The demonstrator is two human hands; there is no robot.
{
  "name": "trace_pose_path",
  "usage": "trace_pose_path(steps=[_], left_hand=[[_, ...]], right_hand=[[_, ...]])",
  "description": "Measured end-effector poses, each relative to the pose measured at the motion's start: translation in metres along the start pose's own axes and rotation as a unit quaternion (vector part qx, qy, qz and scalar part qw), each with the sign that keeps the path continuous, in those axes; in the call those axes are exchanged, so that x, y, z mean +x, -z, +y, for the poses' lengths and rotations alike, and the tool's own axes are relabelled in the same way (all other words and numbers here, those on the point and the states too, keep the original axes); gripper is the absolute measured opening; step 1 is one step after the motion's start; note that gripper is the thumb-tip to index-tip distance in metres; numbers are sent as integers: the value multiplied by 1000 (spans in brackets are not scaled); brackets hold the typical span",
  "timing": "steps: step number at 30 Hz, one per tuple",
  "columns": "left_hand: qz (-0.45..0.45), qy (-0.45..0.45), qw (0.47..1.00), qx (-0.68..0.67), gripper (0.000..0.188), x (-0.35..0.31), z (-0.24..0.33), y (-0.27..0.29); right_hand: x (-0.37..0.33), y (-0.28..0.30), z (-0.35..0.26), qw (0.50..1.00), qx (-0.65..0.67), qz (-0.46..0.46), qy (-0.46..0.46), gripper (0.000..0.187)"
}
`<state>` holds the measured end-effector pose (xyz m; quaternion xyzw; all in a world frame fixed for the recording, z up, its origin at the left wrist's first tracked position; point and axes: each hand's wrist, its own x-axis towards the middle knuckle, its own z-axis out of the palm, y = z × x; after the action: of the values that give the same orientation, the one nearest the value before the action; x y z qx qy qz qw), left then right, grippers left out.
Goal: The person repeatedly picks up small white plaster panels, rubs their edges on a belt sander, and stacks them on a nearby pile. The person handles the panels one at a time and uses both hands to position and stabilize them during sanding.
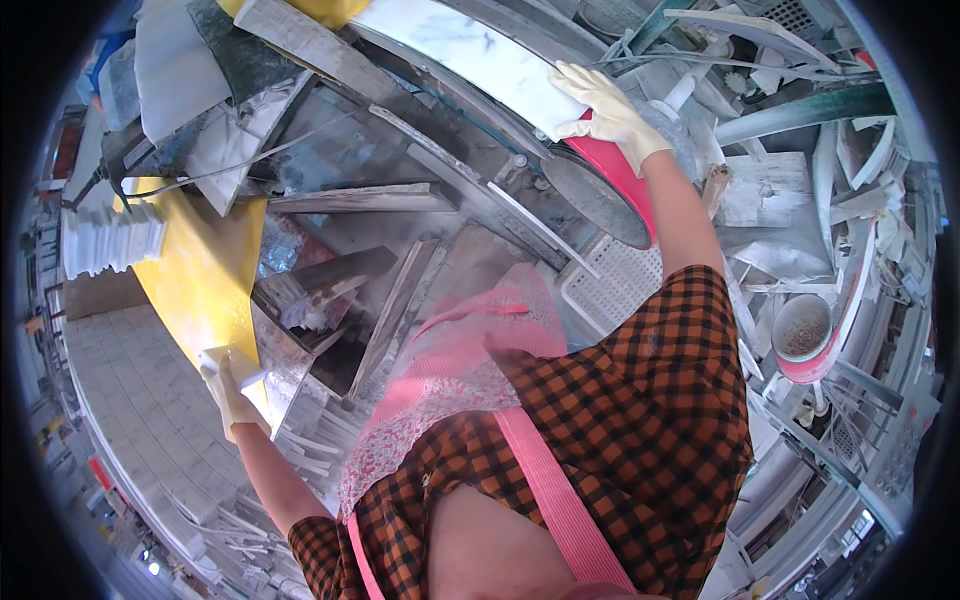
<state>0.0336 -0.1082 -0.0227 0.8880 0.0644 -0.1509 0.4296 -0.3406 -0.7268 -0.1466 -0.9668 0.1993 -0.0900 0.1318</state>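
Observation:
My left hand (pixel 231 396), in a pale cream glove, grips a small white rectangular block (pixel 232 366) over the lower end of a yellow sheet (pixel 200 275). To the right, my gloved right hand (pixel 607 112) is stretched out with its fingers apart. It lies at the end of a long white slab with grey veins (pixel 480 60), beside a bright pink-red band (pixel 625 185). The band curves along a round grey disc (pixel 600 195) below that hand. Whether the right palm presses on the band or only on the slab is hidden.
A stack of thin white tiles (pixel 112 240) stands at the far left, above rows of pale tiles (pixel 150 390). Stone offcuts and boards (pixel 360 200) clutter the middle. A white perforated basket (pixel 612 285) sits below the disc. On the right is a bucket of brownish bits (pixel 802 328).

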Motion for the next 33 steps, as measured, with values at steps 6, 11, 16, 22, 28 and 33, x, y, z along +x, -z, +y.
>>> trace_pose_path(steps=[6, 11, 16, 22, 28, 33], left_hand=[[34, 51, 998, -10, 82, 20, -8, 3], [42, 41, 998, -30, 85, 27, -18, 7], [45, 36, 997, -51, 87, 4, -7, 1], [57, 21, 994, -96, 93, -5, -7, -2], [63, -41, 997, 4, 94, 52, -37, 6], [90, -14, 994, 58, 94, 56, -48, 13]], right_hand=[[-17, 37, 11, 998, -9, -24, -50, 81], [-30, 16, -48, 989, -135, -24, 52, 99], [-6, -16, -77, 936, -348, 51, -3, 77], [9, 13, -69, 956, -250, 132, 83, 55], [59, -11, -79, 972, -230, 12, 40, 53], [81, -19, -62, 961, -266, -6, 69, 72]])
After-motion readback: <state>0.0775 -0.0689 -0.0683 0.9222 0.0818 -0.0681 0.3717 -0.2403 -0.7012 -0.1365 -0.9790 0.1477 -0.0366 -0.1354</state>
